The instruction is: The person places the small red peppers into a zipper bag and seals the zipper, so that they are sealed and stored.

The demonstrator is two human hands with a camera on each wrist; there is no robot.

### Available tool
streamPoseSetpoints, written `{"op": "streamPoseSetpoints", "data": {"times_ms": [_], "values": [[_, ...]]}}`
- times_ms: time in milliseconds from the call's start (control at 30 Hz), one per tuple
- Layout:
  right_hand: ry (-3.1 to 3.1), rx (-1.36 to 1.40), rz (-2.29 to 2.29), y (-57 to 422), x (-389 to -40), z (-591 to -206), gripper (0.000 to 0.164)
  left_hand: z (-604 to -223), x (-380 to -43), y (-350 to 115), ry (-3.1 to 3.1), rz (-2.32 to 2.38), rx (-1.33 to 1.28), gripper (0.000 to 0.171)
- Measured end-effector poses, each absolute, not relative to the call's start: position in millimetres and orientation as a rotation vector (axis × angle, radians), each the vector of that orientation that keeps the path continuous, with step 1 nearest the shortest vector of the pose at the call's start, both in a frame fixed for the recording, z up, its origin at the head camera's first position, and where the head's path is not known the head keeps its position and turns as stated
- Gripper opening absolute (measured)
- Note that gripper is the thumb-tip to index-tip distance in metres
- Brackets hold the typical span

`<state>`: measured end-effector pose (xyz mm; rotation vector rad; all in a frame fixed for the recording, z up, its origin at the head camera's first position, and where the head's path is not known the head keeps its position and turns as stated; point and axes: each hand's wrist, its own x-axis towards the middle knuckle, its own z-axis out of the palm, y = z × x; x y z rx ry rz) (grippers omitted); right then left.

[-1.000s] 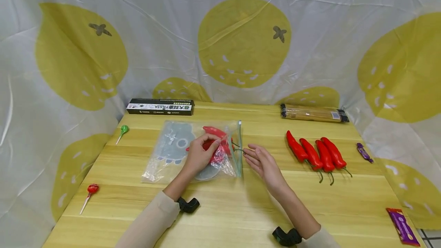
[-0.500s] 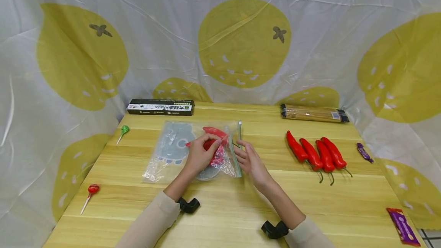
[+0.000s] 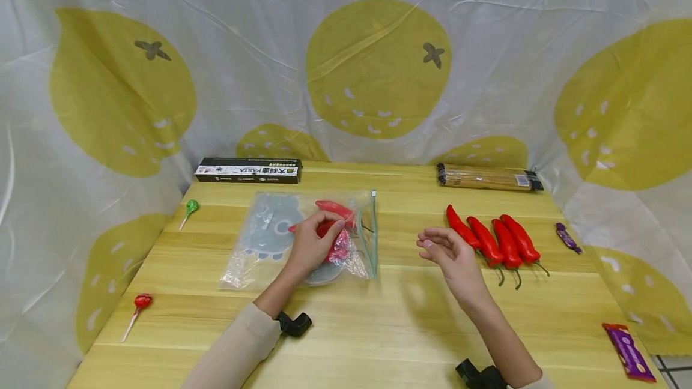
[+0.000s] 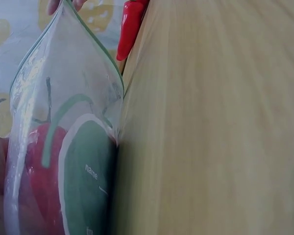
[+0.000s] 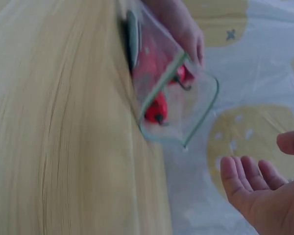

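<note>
Loading step, between pieces

Zip bag (image 3: 270,227) lies on the bench (image 3: 351,341), bagged peppers (image 5: 156,107) inside; left hand (image 3: 310,244) fingers pinched on its upper film. Right hand (image 3: 454,264) empty, thumb apart from fingers, near four loose peppers (image 3: 507,245). Judged next: grasp one, feed it in while the left steadies. Right wrist view shows the mouth (image 5: 163,83) gaping; head view barely does. Only left wrist view makes "name" legible on the printed panel (image 4: 85,196).

Way into plastic bag (image 3: 265,221) open from right; loose red peppers (image 3: 504,242) obstruct farther right.
</note>
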<state>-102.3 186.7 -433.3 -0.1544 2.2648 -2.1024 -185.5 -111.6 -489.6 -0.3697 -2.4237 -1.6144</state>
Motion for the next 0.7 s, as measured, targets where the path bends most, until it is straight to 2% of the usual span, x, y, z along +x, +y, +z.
{"op": "streamPoseSetpoints", "data": {"times_ms": [467,700], "values": [[2.942,0.136,-1.480,281,-84,-440,0.044,-494,-186,-110,-2.407,-1.647,-0.368,0.016],[2.942,0.296,-1.364,299,-83,-449,0.050,-491,-185,-110,-2.402,-1.663,-0.357,0.015]]}}
